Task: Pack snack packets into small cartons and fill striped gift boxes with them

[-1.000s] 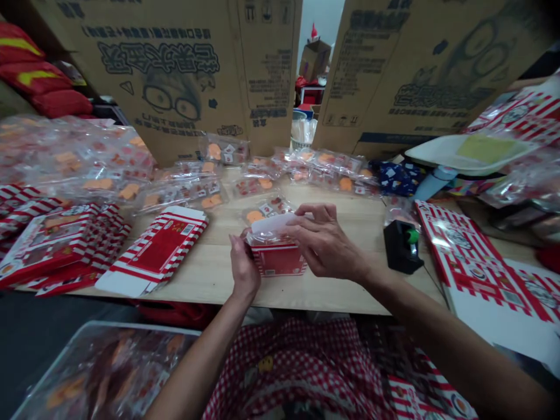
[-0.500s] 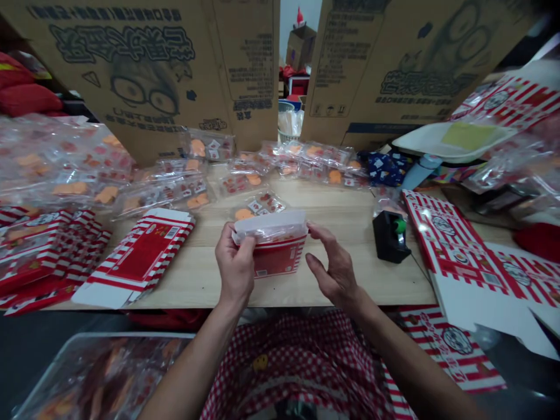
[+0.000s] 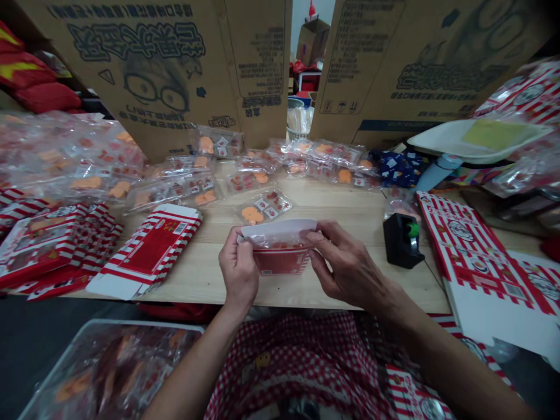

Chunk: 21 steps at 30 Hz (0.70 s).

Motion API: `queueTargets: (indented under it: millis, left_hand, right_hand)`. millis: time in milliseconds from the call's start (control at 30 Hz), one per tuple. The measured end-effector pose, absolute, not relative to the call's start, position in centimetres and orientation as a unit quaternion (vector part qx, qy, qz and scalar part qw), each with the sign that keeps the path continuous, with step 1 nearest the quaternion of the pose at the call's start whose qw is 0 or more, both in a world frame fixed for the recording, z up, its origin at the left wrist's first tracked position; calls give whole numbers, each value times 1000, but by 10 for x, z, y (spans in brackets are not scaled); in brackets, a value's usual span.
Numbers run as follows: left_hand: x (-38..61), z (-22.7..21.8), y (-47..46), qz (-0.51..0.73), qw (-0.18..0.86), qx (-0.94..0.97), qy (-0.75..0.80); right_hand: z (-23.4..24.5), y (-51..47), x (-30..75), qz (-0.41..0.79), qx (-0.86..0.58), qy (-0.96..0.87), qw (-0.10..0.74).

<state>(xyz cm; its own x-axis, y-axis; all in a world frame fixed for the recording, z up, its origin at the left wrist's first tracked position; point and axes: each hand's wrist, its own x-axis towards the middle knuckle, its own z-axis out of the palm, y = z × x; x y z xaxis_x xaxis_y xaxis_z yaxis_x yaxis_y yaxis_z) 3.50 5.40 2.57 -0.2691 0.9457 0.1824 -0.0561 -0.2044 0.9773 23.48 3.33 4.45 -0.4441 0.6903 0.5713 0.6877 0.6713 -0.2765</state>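
Observation:
A red-and-white striped carton (image 3: 282,262) stands tilted at the front of the table, its top end open with a white flap raised. Inside its mouth shows a clear plastic packet (image 3: 273,240) with reddish pieces. My left hand (image 3: 240,265) is closed round the carton's left side, thumb in front. At the top right corner, my right hand (image 3: 345,259) has its fingers closed on the carton's edge by the flap. Just behind the carton lies another clear packet (image 3: 266,207) with an orange piece. To the right stands a black tape dispenser (image 3: 400,242).
Flat striped cartons (image 3: 151,248) lie left, beside a pile of filled cartons (image 3: 48,239). Packets (image 3: 324,154) line the back before tall cardboard boxes (image 3: 175,70). Unfolded striped card (image 3: 476,256) lies right. A plastic tub (image 3: 118,373) of packets sits below left.
My right hand has moved in from beside the carton onto its top right corner, and its fingers have closed there. My left hand keeps its hold. The camera view has shifted slightly.

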Motion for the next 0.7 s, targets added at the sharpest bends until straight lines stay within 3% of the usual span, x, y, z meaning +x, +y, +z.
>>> queueTargets:
  millis: [167, 300, 500, 700]
  left_hand:
    - [39, 26, 60, 639, 393, 440, 493]
    - [40, 19, 61, 671, 400, 417, 465]
    - [34, -4, 58, 717, 272, 470, 437]
    - [29, -16, 61, 700, 184, 528, 444]
  right_hand:
    - [45, 35, 228, -2, -425, -845, 326]
    - [21, 37, 229, 5, -413, -818, 402]
    - [-22, 34, 223, 61, -408, -708, 573]
    - [-35, 43, 212, 4, -407, -709, 576]
